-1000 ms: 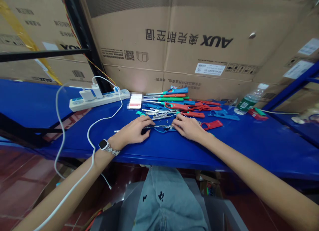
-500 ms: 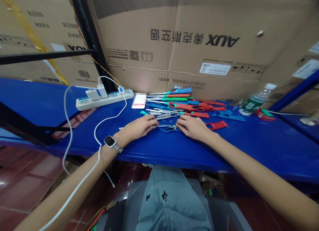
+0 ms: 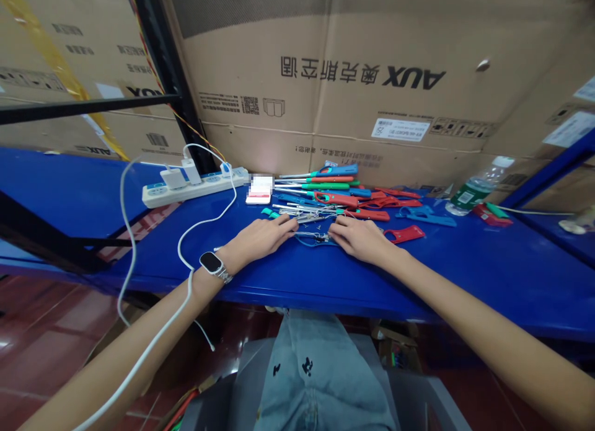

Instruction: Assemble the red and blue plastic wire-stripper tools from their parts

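On the blue shelf top, my left hand [image 3: 267,237] is closed, its fingertips pinching the thin metal end of a long-reach lighter [image 3: 312,239]. My right hand [image 3: 357,235] is closed around the lighter's other end, and its fingers hide that part. Between the hands the lighter seems opened up, with thin metal strands, a small dark part and a curved blue edge in sight. Just behind lie loose metal lighter tubes [image 3: 302,216] and small bits. Whole lighters [image 3: 328,186] in blue, orange and green are piled farther back.
Red shell pieces [image 3: 405,233] and blue ones [image 3: 430,217] lie to the right, near a water bottle [image 3: 471,192]. At left are a power strip [image 3: 195,188], a phone [image 3: 259,190] and a white cable [image 3: 181,242] crossing my left forearm. Large cartons [image 3: 348,28] stand behind.
My left hand and wrist have shifted slightly to the right along the lighter. The right hand stays almost where it was, still gripping the other end.
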`<state>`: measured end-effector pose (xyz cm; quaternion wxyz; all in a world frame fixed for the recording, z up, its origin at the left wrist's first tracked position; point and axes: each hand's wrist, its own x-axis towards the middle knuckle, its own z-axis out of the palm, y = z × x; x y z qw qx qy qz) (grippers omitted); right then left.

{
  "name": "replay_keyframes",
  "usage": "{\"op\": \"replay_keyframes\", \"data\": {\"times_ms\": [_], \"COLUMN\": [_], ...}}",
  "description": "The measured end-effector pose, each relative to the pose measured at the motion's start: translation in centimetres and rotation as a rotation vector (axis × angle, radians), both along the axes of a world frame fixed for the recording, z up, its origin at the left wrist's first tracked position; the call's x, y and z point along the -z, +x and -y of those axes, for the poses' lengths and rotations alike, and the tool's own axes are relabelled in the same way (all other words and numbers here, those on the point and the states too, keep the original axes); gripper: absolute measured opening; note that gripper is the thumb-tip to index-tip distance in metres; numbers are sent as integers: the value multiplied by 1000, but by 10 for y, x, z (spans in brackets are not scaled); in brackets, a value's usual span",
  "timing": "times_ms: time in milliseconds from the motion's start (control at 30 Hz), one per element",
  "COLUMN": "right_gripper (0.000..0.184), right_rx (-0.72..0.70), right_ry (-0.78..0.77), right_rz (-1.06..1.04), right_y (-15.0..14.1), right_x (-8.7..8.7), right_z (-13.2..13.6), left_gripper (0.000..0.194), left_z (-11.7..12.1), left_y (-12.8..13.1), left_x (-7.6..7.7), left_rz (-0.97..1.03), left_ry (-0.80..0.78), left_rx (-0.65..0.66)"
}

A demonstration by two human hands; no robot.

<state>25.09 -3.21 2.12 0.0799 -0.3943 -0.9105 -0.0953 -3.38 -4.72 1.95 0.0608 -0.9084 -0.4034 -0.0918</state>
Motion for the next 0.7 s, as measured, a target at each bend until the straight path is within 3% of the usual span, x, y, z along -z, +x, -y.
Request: {"op": "replay_keyframes", "data": {"times_ms": [233, 500, 600, 700], "right_gripper": [36, 34, 34, 34], "right_rx": [16, 3, -4, -10], "right_ry": [-5, -12, -7, -4], "right_rz": [9, -10, -11, -19], "right_y": [-1, -1, -1, -1], "right_x": [0, 0, 0, 1], "right_z": [1, 4, 4, 4], "left_gripper": [36, 26, 37, 34], "left_z": [-6, -14, -13, -13], "left_y": [12, 20, 20, 19], "left_x": [-4, -5, -4, -1], "left_rz": [-107, -21, -29, -28], "left_ry": [20, -88, -95, -58], "left_rx": [-27, -86, -66, -24]}}
